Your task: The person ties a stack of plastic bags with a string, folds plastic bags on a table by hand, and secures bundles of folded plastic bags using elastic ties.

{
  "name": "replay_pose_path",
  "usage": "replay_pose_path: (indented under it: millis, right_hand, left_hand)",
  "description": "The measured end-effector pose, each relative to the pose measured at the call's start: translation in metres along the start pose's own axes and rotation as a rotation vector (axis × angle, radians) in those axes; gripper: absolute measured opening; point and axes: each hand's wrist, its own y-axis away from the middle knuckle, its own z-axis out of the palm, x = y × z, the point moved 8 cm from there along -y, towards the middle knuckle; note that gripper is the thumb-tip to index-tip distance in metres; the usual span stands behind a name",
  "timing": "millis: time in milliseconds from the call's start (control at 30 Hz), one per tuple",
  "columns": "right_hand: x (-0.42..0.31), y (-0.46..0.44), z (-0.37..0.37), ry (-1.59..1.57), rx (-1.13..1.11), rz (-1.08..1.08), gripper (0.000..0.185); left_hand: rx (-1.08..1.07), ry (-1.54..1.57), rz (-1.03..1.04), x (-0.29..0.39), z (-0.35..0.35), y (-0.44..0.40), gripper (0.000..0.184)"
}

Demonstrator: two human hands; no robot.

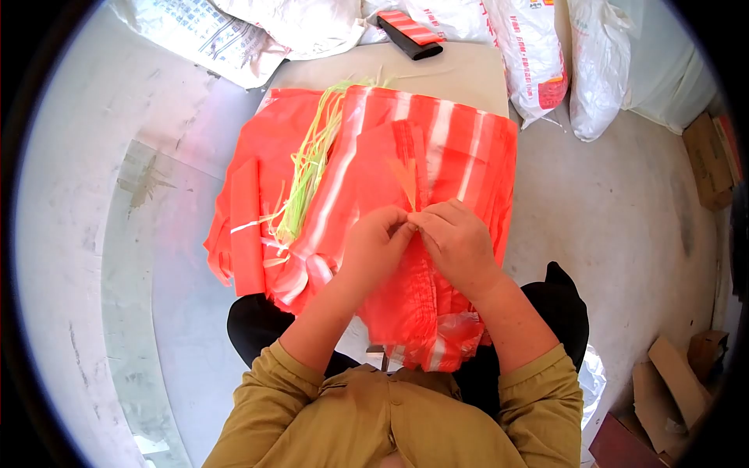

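My left hand [380,243] and my right hand [459,246] meet over a pile of red-and-white striped plastic sheeting [374,171], which looks like bags. Fingertips of both hands are pinched together at the narrow end of an orange strip [407,179], which fans out beyond them. Under my hands lies a folded red plastic piece [390,304] with a crinkled band along it. A bundle of yellow-green strings [307,179] rests on the pile, left of my hands. Farther left lies a rolled red piece [247,226].
The pile rests on a beige padded surface [468,74] and over my lap. A black roll with a striped red piece [413,39] lies at the back. White printed sacks [534,54] stand behind. Cardboard boxes [671,390] are on the floor [624,234] at right.
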Motion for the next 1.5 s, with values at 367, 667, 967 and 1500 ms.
replay_pose_path:
  millis: [367, 667, 967, 1500]
  right_hand:
    - [0.004, 0.000, 0.001, -0.021, -0.024, 0.038, 0.010]
    - [0.013, 0.004, 0.005, -0.094, -0.010, 0.116, 0.011]
    - [0.033, 0.012, 0.017, -0.567, -0.276, 0.513, 0.011]
    - [0.040, 0.018, 0.002, -0.472, -0.273, 0.580, 0.032]
  left_hand:
    - [0.076, -0.223, 0.259, 0.026, -0.007, 0.010, 0.010]
    - [0.090, -0.240, 0.289, 0.028, -0.007, 0.009, 0.010]
    - [0.065, -0.166, 0.219, 0.022, -0.008, 0.002, 0.009]
    - [0.350, -0.326, 0.149, -0.002, -0.047, -0.006, 0.029]
